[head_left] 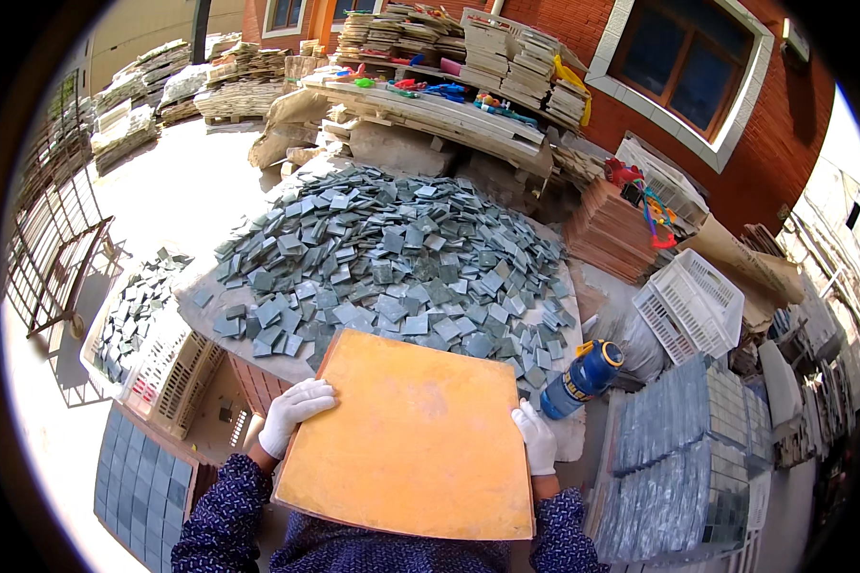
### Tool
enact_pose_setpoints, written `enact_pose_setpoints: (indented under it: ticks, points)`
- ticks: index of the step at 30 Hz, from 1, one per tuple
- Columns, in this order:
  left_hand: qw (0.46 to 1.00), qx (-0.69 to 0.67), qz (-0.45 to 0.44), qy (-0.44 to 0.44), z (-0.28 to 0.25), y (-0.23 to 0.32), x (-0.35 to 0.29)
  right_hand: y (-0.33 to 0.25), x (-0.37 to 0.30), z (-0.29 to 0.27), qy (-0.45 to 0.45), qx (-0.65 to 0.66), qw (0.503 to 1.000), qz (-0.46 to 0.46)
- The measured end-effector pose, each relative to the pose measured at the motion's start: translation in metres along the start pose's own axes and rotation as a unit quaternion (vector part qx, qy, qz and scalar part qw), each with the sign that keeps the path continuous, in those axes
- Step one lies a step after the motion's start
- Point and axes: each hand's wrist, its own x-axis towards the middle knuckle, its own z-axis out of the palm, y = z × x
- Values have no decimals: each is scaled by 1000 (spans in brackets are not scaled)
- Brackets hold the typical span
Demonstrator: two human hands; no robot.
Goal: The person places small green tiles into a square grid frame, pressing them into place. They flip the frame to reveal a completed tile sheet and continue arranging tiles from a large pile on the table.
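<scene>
A flat orange board (413, 444) lies tilted in front of my body, its far edge over the near side of a stone-tile heap. My left hand (298, 413), in a white glove, grips its left edge, with the fingers on top. At the opposite edge, my right hand (535, 437), gloved too, is closed on the board, its thumb side against the rim. Small square grey-green stone tiles (392, 248) are piled loosely on the table (571, 420) beyond. A blue bottle (583, 377) with a yellow-ringed lid stands just right of my right hand.
At left, a white crate (177, 382) sits below more loose tiles, near a sheet of mounted tiles (139, 487). On the right are wrapped tile stacks (674, 458), a white plastic basket (688, 306) and reddish boards (613, 229). Stone slabs (430, 115) are stacked behind.
</scene>
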Motion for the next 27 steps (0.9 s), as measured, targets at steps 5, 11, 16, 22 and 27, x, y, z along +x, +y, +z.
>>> enact_pose_setpoints:
  ticks: [5,11,16,22,27]
  points:
    - [968,243,21,-62,38,-36,-54,16,-67,44,-40,-78,996,-31]
    - [965,245,-30,-90,54,-57,-81,26,-81,48,-110,-15,994,-22]
    - [980,169,-93,-52,49,-59,-22,23,-42,30,-252,52,965,50]
    - [969,188,-160,-31,82,-82,10,12,-56,15,-304,-3,940,154]
    - [963,187,-189,-50,81,-85,-10,-51,-121,-7,-245,22,793,557]
